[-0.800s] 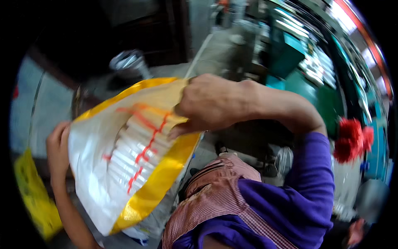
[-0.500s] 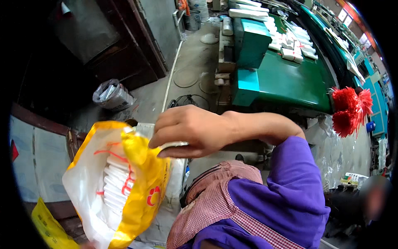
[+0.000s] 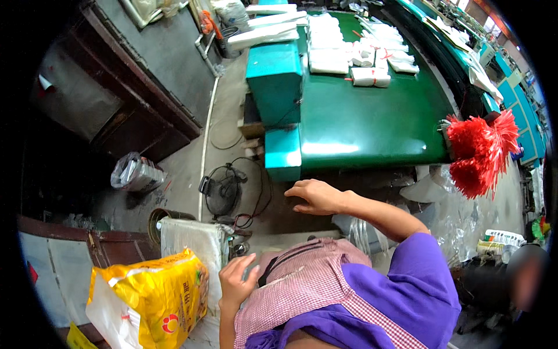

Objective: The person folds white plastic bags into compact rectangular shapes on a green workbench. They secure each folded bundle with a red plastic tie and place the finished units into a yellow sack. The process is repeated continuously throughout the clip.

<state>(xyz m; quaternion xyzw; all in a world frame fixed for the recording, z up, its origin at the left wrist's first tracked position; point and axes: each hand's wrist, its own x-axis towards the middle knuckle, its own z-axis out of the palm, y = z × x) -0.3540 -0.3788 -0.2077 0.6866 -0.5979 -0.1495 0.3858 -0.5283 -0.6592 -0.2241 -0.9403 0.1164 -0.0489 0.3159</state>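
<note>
A yellow and white plastic bag (image 3: 174, 294) stands at the lower left, its mouth turned to the left. The white bundles inside are mostly hidden now. My left hand (image 3: 237, 282) is raised just right of the bag, apart from it, fingers spread and holding nothing. Out in front of my apron, my right hand (image 3: 315, 196) hangs in the air with loosely bent fingers, thumb apart and nothing in it. It is nearest the front edge of the green table (image 3: 378, 136), where several white rolled bundles (image 3: 371, 77) lie, some tied in red.
A black fan (image 3: 224, 192) with cables is on the floor ahead. Left of it sits a clear sack (image 3: 136, 173) of scraps. Red plastic strips (image 3: 482, 151) hang at the table's right corner. A teal box (image 3: 274, 81) borders the table's left. Another person is at the right edge.
My right hand has left the bag's rim and moved right toward the green table. My left hand has come up beside the bag. The view has turned toward the table.
</note>
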